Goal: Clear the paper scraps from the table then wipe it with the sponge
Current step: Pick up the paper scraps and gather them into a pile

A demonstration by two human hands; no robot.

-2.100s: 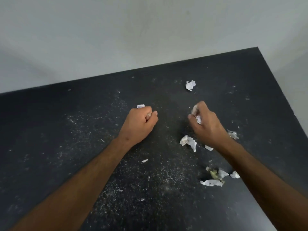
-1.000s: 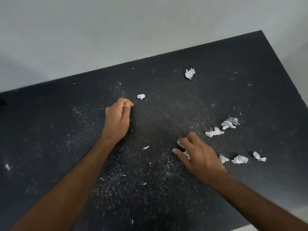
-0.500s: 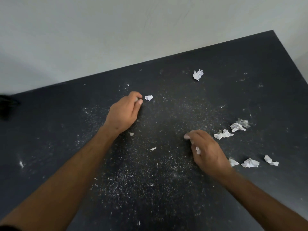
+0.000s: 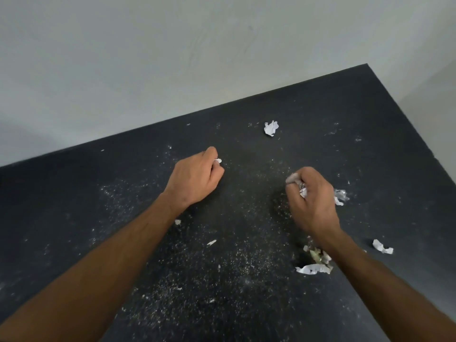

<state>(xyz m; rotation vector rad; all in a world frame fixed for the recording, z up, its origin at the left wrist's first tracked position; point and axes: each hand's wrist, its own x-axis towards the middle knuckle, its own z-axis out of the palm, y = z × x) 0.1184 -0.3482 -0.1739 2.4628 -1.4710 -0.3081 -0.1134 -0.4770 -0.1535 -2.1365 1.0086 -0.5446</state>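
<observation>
Right hand (image 4: 312,201) now lifted, clutching paper scraps (image 4: 303,192); left hand (image 4: 195,176) pinches small scrap (image 4: 218,161). Dusty black tabletop (image 4: 370,144), grey wall (image 4: 172,58).

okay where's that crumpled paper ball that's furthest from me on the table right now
In the head view, the crumpled paper ball lies alone on the dark table toward its far edge, beyond and between the left hand and right hand, nearer the wall.
</observation>
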